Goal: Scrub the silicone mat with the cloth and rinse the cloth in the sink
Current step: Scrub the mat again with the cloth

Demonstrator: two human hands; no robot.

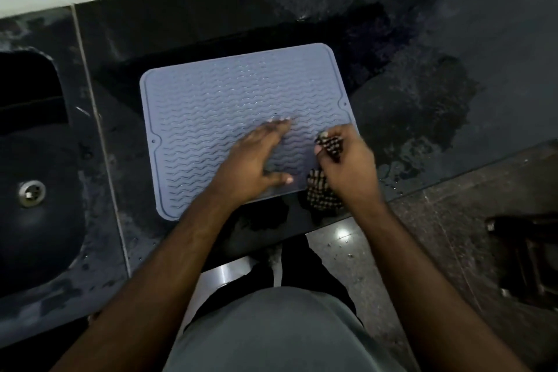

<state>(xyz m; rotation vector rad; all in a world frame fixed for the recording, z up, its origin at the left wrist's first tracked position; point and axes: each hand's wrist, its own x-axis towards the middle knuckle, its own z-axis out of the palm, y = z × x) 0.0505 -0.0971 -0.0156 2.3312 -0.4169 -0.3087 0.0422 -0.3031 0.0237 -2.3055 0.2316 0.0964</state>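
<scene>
The grey-blue silicone mat (229, 118) lies flat on the wet black counter (422, 39), straight ahead of the person and under both hands, its ribbed face up. The left hand (256, 157) rests on it with fingers straight and spread, fingertips pressing down near the middle, thumb out toward the near edge; it looks to be pinning the mat so that it will not slide. The right hand (347, 157) sits at the mat's right edge with its fingers curled round a bunched checked cloth (324, 193); part of the cloth pokes out above the fingers and the rest hangs below the palm, over the near right corner of the mat and onto the counter. So the cloth hand is at one end, and nearly all the mat stretches away to its left and ahead, past the holding hand. The mat's long side runs left to right and somewhat skewed, its right end farther from the person than its left. By my reckoning the scrubbing stroke has to travel leftward across the ribs, and the left hand lies in that path. The sink (33, 190), with its metal drain (31, 193), lies well off beyond the left hand, so the cloth is on the far side from it when rinsing comes.
</scene>
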